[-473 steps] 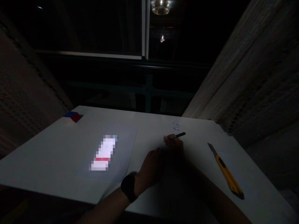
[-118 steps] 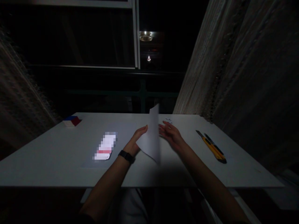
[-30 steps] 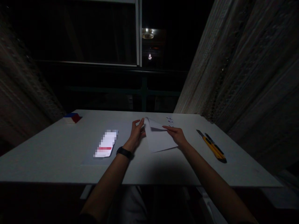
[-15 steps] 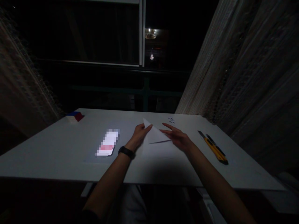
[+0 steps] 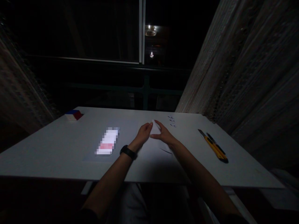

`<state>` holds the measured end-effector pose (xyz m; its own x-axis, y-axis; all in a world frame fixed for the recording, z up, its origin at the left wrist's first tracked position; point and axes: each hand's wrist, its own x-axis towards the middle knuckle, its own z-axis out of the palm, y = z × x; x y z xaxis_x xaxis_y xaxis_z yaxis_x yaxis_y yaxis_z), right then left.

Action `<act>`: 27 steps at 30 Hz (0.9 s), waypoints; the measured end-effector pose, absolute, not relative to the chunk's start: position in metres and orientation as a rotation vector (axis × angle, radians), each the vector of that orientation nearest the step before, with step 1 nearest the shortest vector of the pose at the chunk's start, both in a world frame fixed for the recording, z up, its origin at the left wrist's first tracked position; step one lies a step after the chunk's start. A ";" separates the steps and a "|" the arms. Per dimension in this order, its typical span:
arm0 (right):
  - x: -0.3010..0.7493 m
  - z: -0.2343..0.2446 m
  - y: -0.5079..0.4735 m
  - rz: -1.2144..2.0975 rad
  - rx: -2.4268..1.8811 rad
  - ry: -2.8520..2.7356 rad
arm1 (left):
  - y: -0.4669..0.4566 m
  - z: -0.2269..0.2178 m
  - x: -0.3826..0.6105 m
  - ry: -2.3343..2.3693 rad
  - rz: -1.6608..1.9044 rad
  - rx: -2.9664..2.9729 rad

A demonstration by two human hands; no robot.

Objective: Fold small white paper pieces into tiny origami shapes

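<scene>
A white sheet of paper [image 5: 155,130], folded and rising to a narrow tip, stands between my two hands over the middle of the table. My left hand [image 5: 144,133], with a dark band on the wrist, pinches its left side near the tip. Around the right side curls my right hand [image 5: 165,134], index finger by the top and thumb lower across the front. The paper's lower part lies in shadow below the hands, and one edge shows by the right wrist.
A lit phone [image 5: 107,141] lies left of my hands. A blue, red and white cube [image 5: 73,115] sits at the far left. To the right are a yellow utility knife [image 5: 214,147] and a dark pen [image 5: 217,143]. Small dark marks [image 5: 172,121] show beyond my right hand.
My right hand has moved left and closed around the paper; its fingers were stretched along the fold before. The paper's wide triangular flap now shows as a narrower shape between the hands.
</scene>
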<state>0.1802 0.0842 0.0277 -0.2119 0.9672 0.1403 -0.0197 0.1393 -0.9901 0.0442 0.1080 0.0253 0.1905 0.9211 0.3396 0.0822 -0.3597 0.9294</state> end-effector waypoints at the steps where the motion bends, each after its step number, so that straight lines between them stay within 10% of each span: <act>1: 0.181 0.025 0.084 1.264 -0.989 -1.401 | 0.109 0.023 0.044 0.974 1.278 1.647; 27: 0.185 0.022 0.087 0.977 -0.966 -0.950 | 0.091 0.031 0.044 1.048 1.380 1.971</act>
